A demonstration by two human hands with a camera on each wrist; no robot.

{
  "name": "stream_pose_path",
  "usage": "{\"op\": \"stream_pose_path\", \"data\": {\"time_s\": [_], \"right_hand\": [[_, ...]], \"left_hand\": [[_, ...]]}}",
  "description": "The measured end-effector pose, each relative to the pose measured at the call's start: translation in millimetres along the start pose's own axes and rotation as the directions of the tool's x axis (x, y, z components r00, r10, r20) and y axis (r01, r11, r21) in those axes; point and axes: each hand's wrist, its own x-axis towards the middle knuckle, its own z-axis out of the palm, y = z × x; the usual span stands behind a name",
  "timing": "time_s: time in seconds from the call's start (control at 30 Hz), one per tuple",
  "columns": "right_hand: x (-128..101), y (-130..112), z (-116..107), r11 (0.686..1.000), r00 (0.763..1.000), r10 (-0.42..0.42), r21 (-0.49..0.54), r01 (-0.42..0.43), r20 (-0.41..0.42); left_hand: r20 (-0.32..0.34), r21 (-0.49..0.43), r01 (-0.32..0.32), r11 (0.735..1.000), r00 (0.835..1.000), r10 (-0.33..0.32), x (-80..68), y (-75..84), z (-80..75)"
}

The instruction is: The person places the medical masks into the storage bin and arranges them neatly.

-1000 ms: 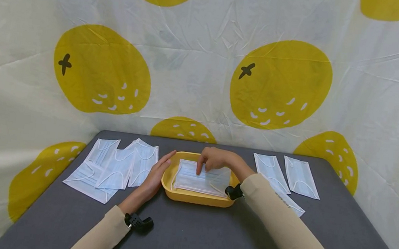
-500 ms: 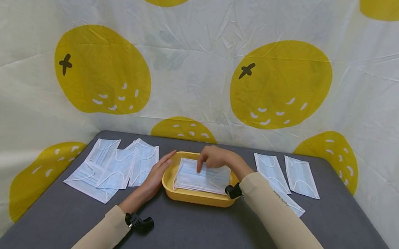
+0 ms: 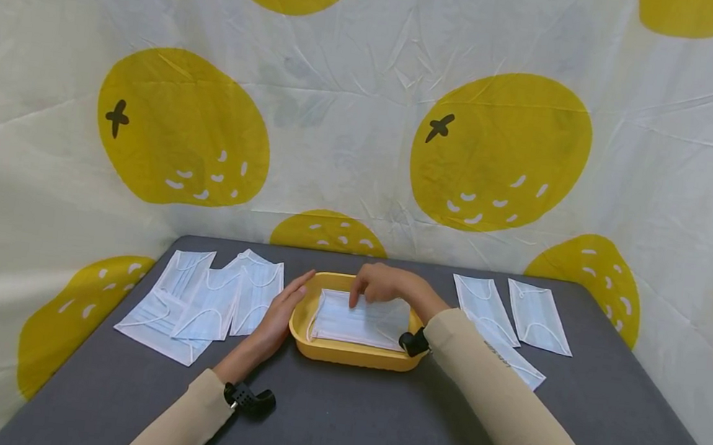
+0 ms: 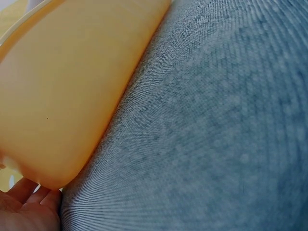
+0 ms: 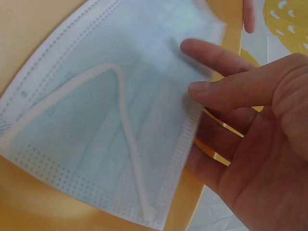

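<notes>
As wrist shows: mask's (image 5: 110, 125) ear loop (image 5: 126, 139).

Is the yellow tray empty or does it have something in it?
Not empty. Face masks lie flat inside the yellow tray, and the right hand rests its fingers on the top one.

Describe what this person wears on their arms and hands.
Both arms are covered in plain beige long sleeves, the left sleeve and right sleeve ending at the wrists. A small black wrist device sits at each cuff, the left and the right. The left hand and right hand are bare: no gloves or rings visible.
</notes>
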Motion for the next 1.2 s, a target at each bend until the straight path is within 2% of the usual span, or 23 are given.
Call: {"op": "stream_pose_path", "data": {"time_s": [0.33,0.67,0.8,1.0,1.2], "right_hand": [[2.0,-0.4,2.8,1.0,1.0,0.0,0.002,0.0,-0.005],[1.5,-5.5,3.6,1.0,1.0,-0.006,0.02,0.005,0.028],[-0.3,-6.8,1.3,0.999,0.999,-0.02,0.036,0.019,0.025],[-6.1,-5.8,-3.4,0.995,0.996,-0.083,0.062,0.084,-0.019],[-26.3,-4.1,-9.9,0.982,0.986,-0.154,0.102,0.161,-0.068]], "left_hand": [[-0.007,0.006,-0.006,1.0,1.0,0.006,1.6,-1.7,-0.6],[-0.016,0.008,0.025,1.0,1.0,-0.025,0.5,0.9,-0.3],[-0.016,0.0,0.019,1.0,1.0,-0.019,1.1,0.7,-1.3],[-0.01,-0.015,0.006,1.0,1.0,-0.006,0.6,-0.2,-1.3],[-0.007,-0.029,0.006,1.0,1.0,-0.006,0.7,-2.4,-0.1]]}}
